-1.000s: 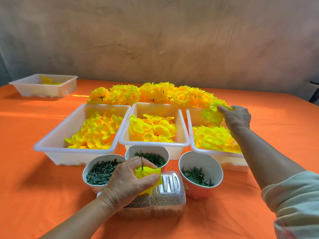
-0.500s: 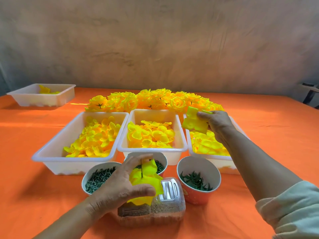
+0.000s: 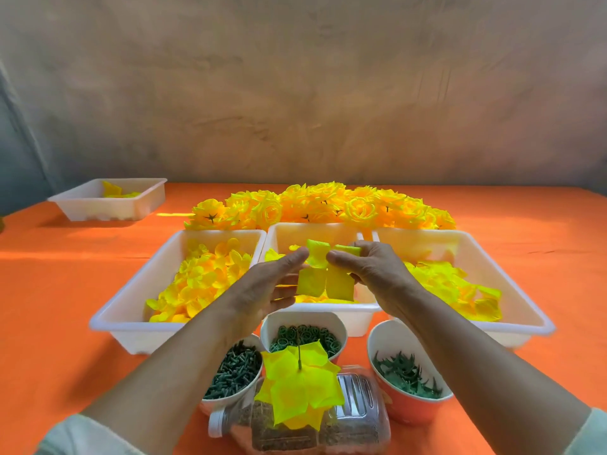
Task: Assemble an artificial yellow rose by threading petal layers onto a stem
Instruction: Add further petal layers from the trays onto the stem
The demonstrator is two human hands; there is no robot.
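A yellow petal layer (image 3: 323,274) hangs over the middle tray (image 3: 328,232). My right hand (image 3: 371,270) pinches its right side. My left hand (image 3: 272,284) meets it from the left, thumb on the upper lobe and fingers behind the lower one. Nearer to me, a half-built yellow flower (image 3: 300,392) sits on a thin green stem (image 3: 299,351) that stands upright from a clear plastic jar (image 3: 358,418). Neither hand touches that flower.
The left tray (image 3: 131,300) and right tray (image 3: 522,303) hold loose yellow petals. Finished roses (image 3: 322,205) lie piled behind them. A bowl of green pegs (image 3: 230,372), a cup of green rings (image 3: 305,333) and an orange cup of green calyxes (image 3: 407,379) stand in front. A small tray (image 3: 108,205) sits far left.
My left hand let go of the flower on the stem and rose to the middle. My right hand carried the petal layer from the right tray to meet it.
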